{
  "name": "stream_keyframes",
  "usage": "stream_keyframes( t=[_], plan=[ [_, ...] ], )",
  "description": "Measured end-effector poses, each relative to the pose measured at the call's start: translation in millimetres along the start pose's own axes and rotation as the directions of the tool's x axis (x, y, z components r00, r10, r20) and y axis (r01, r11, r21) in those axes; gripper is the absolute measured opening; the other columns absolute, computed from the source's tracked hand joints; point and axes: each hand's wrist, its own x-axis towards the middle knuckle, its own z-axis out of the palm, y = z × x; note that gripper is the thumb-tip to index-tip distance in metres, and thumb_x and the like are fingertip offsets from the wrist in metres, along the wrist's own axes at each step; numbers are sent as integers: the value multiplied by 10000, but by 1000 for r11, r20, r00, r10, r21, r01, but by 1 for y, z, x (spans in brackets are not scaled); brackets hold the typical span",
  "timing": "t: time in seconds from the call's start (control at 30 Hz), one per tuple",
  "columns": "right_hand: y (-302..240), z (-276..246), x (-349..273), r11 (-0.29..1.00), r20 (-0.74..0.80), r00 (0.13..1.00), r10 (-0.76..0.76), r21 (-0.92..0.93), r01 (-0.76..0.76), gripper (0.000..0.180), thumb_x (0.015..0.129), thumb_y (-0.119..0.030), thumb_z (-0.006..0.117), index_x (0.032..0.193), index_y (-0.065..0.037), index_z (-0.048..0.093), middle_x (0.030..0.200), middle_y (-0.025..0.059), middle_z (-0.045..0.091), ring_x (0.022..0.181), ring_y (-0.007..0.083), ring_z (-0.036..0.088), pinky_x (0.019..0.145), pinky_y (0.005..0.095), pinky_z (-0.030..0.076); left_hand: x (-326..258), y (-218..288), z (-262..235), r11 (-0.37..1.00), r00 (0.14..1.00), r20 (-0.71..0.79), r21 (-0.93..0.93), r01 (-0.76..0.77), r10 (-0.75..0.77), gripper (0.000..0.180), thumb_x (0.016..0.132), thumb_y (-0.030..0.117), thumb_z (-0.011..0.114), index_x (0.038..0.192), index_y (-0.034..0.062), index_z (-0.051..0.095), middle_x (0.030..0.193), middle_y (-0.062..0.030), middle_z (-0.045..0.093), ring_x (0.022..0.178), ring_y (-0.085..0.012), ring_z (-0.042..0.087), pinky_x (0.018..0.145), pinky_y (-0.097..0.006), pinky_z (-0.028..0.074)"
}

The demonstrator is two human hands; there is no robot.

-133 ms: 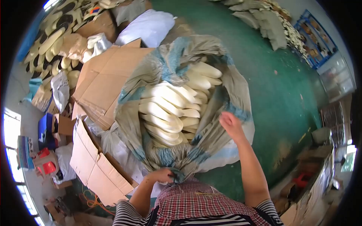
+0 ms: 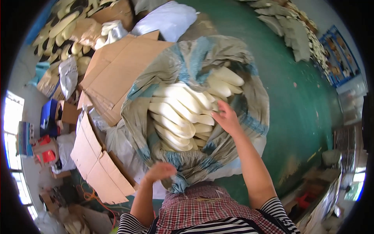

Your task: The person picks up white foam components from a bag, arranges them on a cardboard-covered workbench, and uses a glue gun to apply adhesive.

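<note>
A large grey-and-blue woven sack [image 2: 255, 91] stands in front of me with its mouth spread wide. Inside lie cream-coloured shoe insoles [image 2: 175, 111], stacked in overlapping rows. My right hand [image 2: 227, 118] reaches over the right side of the stack, fingers apart, with the tips at the insoles; whether they touch cannot be made out. Above the near left rim of the sack is my left hand [image 2: 161, 171]. Motion blurs its fingers, and nothing shows in it. The gathered near edge of the sack bunches up against my checked apron [image 2: 194, 206].
Flattened cardboard [image 2: 117, 70] and a folded cardboard piece [image 2: 99, 167] lie left of the sack. Behind is a white plastic bag [image 2: 165, 19]. More insoles [image 2: 64, 25] heap at the far left. Grey sacks [image 2: 290, 35] and a blue rack [image 2: 339, 56] stand far right.
My right hand has moved left from the sack's right side to the insoles, its fingers spreading. My left hand has let go of the gathered sack edge and shifted up and left. The view has shifted slightly.
</note>
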Motion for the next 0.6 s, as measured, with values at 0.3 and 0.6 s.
stream_keyframes(
  t=[0.3, 0.6],
  plan=[
    [-12, 76, 46, 864, 175, 963, -205, -429, 262, 701, 689, -343, 704, 1262, -29, 447, 1260, 184, 481, 1178, 378, 402, 994, 431, 352, 77, -4, -73, 406, 667, -410, -897, -174, -622, 395, 812, 386, 633, 842, -5, 589, 764, -66, 561, 681, -144, 544, 597, -260, 455],
    [-41, 71, 43, 946, 331, 941, -63, -282, 163, 663, 645, -284, 686, 1224, -31, 486, 1147, 215, 554, 1041, 391, 530, 906, 434, 432, 96, 19, -64, 524, 520, -578, -809, -264, -630, 399, 752, 341, 700, 824, -36, 591, 801, -57, 555, 701, -125, 481, 615, -292, 386]
  ],
)
